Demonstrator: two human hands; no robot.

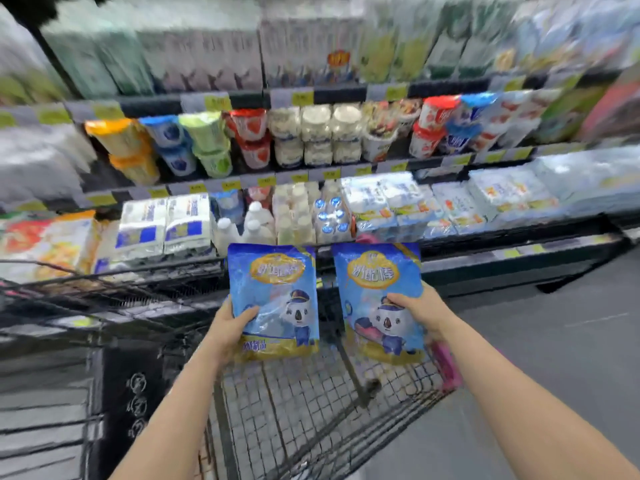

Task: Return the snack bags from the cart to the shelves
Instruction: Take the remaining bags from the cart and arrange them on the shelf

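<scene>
I hold two blue snack bags with a koala picture upright above the wire cart [311,403]. My left hand [230,329] grips the lower left edge of the left bag [273,292], thumb on its front. My right hand [420,311] grips the right edge of the right bag [377,289], thumb across its front. The bags hang side by side, a small gap between them. Both sit in front of the lowest shelf [485,237] of the chilled display.
The shelves hold yoghurt cups [249,133], white bottles [256,223], blue-and-white packs [166,223] and cartons higher up. A pink cart handle [445,365] shows at the cart's right rim. Grey floor [554,323] lies to the right. A black basket rack [104,292] stands at left.
</scene>
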